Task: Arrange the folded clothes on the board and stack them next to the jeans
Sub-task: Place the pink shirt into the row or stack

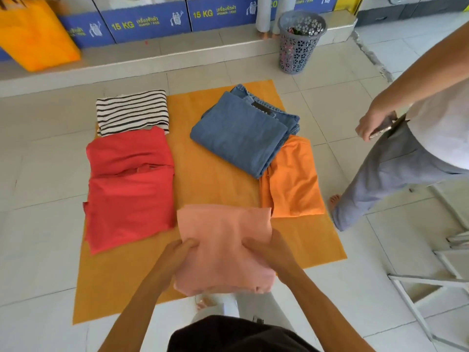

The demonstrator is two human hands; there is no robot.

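Observation:
An orange board (208,179) lies flat on the tiled floor. Folded blue jeans (241,133) rest on its far right part. A folded orange garment (291,179) lies just in front of the jeans, partly under them. On the left side sit a folded red garment (129,184) and, behind it, a black-and-white striped garment (132,111). I hold a folded peach garment (223,245) above the board's near middle. My left hand (177,252) grips its left edge and my right hand (269,252) grips its right edge.
Another person (406,148) stands at the right, a phone in hand, one bare foot near the board's right edge. A grey laundry basket (299,44) stands at the back by a raised ledge. A white metal frame (431,275) is at the near right. An orange bag (35,34) sits far left.

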